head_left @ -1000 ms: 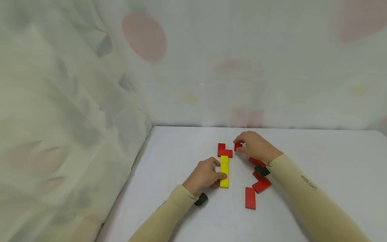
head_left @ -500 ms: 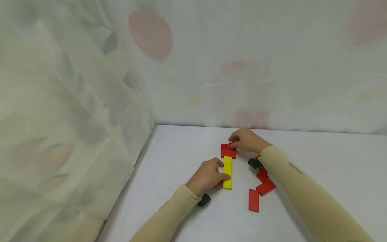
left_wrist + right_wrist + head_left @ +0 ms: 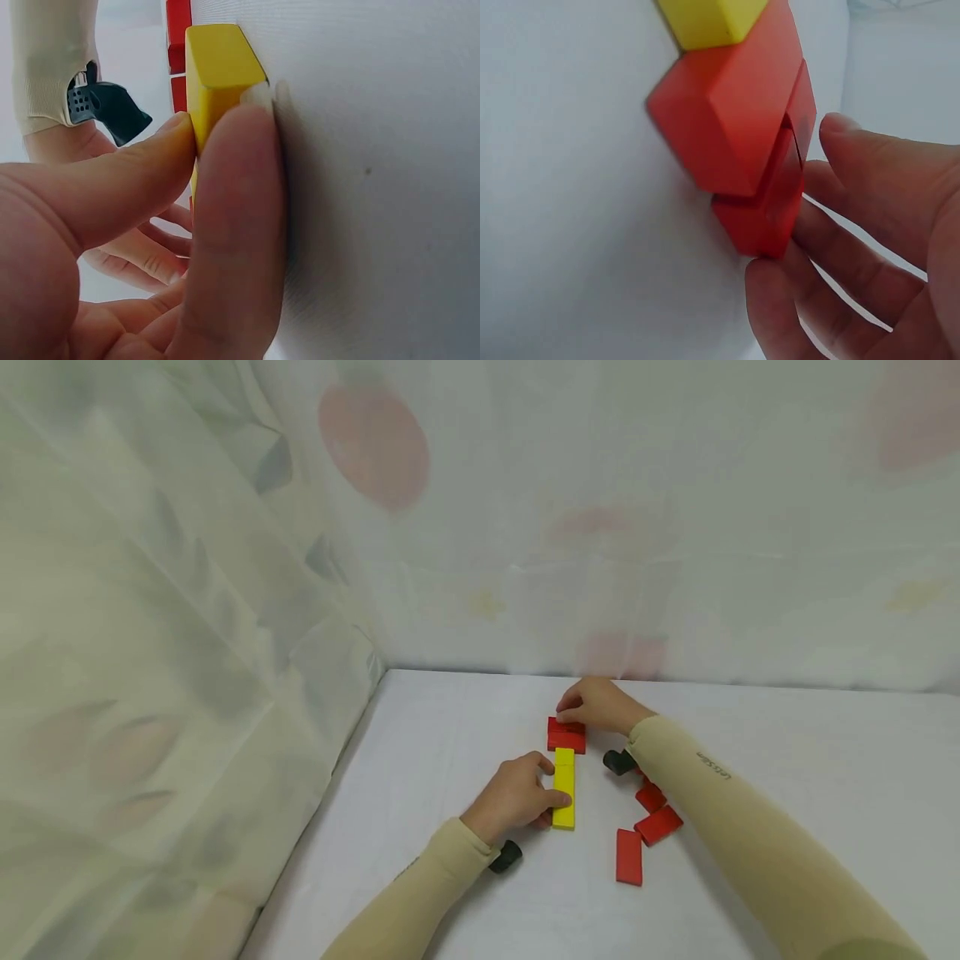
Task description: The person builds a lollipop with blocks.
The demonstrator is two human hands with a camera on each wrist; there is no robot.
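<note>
A long yellow block (image 3: 564, 789) lies on the white table (image 3: 787, 752), pointing away from me. My left hand (image 3: 553, 780) pinches it between thumb and fingers, as the left wrist view shows around the yellow block (image 3: 217, 67). At its far end lies a red block (image 3: 567, 742) set crosswise, with two small red blocks behind it. My right hand (image 3: 568, 713) curls over that far end. In the right wrist view its fingers (image 3: 780, 300) hold a small red block (image 3: 769, 202) against the larger red block (image 3: 727, 120).
Three loose red blocks (image 3: 628, 857) (image 3: 660, 824) (image 3: 649, 796) lie right of the yellow one, under my right forearm. A sheer patterned curtain (image 3: 187, 652) hangs along the left and back of the table. Bare tabletop stretches to the right.
My right hand carried a small red block leftward and set it down against the red blocks beyond the yellow one. My left hand kept its hold on the yellow block.
</note>
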